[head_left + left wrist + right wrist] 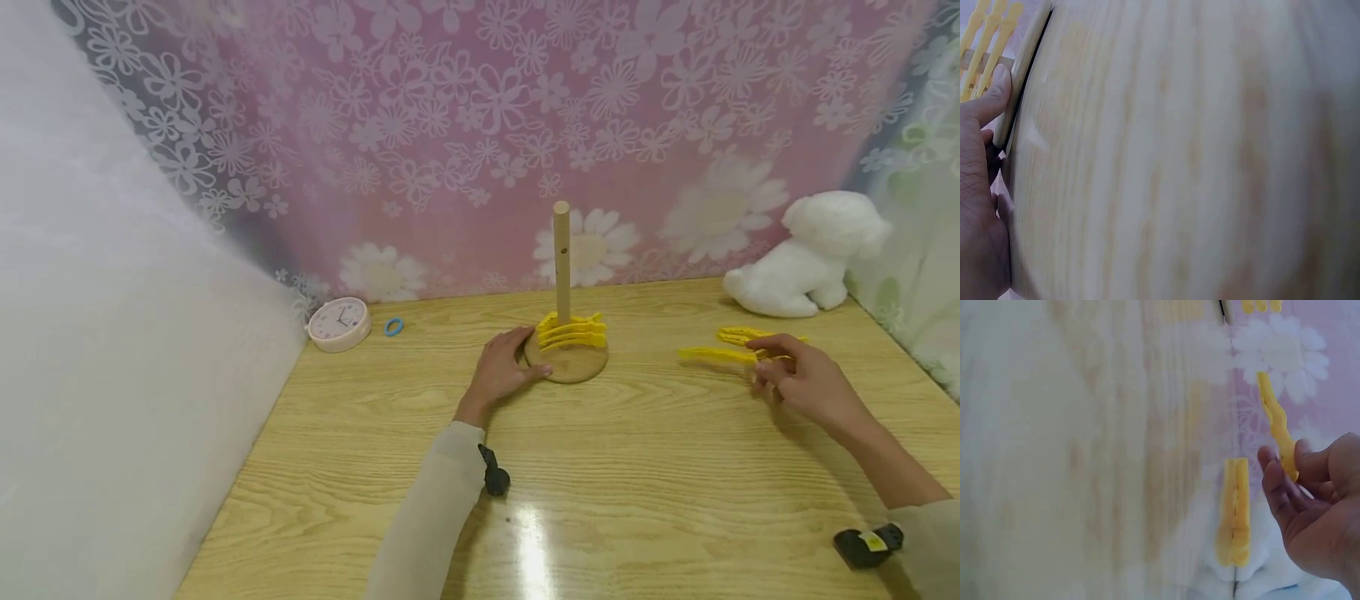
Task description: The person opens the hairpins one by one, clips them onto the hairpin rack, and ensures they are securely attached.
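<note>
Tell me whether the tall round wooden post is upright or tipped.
Upright: the post rises vertically from its round wooden base.

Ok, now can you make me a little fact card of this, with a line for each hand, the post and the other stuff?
Left hand: the left hand holds the edge of the round base
Right hand: the right hand pinches a yellow strip
Post: the wooden post stands upright on the base
Foot of post: stacked yellow pieces
Near dog: more yellow on the table, count unclear
Toy: white dog, far right
Far left: pink clock, blue ring beside it
</note>
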Motion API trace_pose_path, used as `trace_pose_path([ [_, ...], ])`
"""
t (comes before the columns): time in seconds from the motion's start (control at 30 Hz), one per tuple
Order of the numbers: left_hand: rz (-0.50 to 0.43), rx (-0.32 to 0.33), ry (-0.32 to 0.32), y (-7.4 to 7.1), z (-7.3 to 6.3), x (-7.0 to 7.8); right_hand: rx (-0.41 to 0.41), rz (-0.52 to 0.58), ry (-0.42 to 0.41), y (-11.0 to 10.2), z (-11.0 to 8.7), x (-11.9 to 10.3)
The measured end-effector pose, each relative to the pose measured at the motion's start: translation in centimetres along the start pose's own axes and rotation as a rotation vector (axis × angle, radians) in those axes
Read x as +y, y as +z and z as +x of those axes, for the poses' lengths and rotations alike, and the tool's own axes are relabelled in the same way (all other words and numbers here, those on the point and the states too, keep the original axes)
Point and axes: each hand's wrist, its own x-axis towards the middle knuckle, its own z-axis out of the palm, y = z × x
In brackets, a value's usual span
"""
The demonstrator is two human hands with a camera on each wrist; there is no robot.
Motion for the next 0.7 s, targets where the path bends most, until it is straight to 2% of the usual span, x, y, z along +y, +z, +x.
trace_pose_path([
  [0.23, -0.007, 0.002, -0.001, -0.1, -0.1, 0.3, 0.064, 0.010, -0.140, 0.5, 0.6, -1.7],
  [0.43, -0.010, -0.001, -0.005, -0.2, -0.2, 0.5, 0.176, 0.049, -0.240, 0.9, 1.7, -3.5],
  [0.57, -0.013, -0.004, -0.008, -0.2, -0.2, 0.4, 0.255, 0.066, -0.249, 1.3, 2.2, -4.8],
  [0.7, -0.007, -0.007, -0.011, -0.1, -0.2, 0.2, 0.296, 0.046, -0.239, 1.9, 2.7, -6.1],
])
